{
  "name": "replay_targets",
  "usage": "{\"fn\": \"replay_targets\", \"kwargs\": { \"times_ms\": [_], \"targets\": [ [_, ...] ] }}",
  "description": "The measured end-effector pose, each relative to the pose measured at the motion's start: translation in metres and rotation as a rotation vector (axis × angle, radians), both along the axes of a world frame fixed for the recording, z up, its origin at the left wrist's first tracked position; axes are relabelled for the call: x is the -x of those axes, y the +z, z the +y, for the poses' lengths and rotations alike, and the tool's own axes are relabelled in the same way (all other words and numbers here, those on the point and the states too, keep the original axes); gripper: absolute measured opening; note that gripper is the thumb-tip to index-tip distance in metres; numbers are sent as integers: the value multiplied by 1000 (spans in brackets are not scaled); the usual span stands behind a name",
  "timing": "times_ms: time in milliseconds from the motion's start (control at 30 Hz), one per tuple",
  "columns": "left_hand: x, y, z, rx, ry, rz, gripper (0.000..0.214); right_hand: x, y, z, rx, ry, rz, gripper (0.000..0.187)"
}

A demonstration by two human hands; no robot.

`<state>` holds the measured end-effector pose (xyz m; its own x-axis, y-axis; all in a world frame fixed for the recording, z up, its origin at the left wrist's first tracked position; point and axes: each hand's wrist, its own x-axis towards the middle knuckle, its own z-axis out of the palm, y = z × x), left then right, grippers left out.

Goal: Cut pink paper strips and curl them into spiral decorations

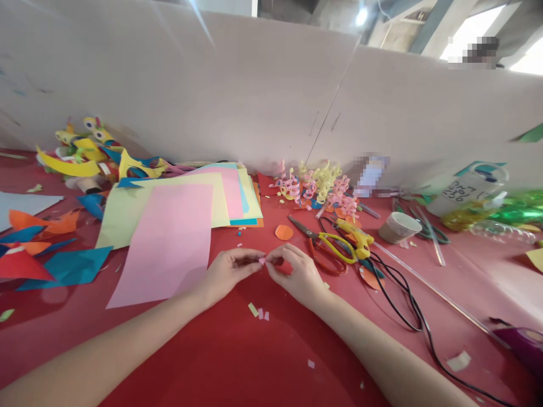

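Note:
My left hand [229, 272] pinches a tiny piece of pink paper [262, 261] between thumb and fingertips. From the other side, my right hand [300, 276] is closed in a pinch at the same piece, its fingertips meeting those of the left. Under the left wrist lies a large pink paper sheet [169, 243], on top of pale yellow sheets [123, 217]. Just below the hands are a pale yellow scrap [253, 309] and small pink scraps [261, 314] on the red tabletop [237, 362]. Scissors [311, 233] with red and yellow handles rest beyond my right hand.
A yellow glue gun [355, 236] with a black cord [407, 294] lies to the right. Curled paper strips [324, 186] stand near the wall [254, 96]. A paper cup [399, 227], clear tube [445, 294] and bottle [466, 189] are further right; coloured cutouts [72, 265] lie left.

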<state>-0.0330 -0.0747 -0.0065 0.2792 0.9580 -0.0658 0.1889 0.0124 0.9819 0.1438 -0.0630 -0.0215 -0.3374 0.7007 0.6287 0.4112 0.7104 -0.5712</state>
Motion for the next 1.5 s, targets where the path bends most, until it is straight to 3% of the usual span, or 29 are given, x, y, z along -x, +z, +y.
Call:
{"fn": "replay_targets", "kwargs": {
  "times_ms": [300,700,1000,1267,1500],
  "targets": [
    [0,0,0,-2,17,19,20,0,0,-1,-29,-12,-10,10],
    [-1,2,-2,14,-69,10,17,1,-2,-4,-76,-40,-104,8],
    [0,1,-1,-8,2,26,17,1,-1,-3,-35,-20,-75,10],
    [-3,1,-2,-2,-91,-16,19,4,-2,-3,-41,-71,-64,8],
    [-2,-1,-2,-13,-30,-10,15,5,-5,-5,-34,-61,-50,9]
  ]
}}
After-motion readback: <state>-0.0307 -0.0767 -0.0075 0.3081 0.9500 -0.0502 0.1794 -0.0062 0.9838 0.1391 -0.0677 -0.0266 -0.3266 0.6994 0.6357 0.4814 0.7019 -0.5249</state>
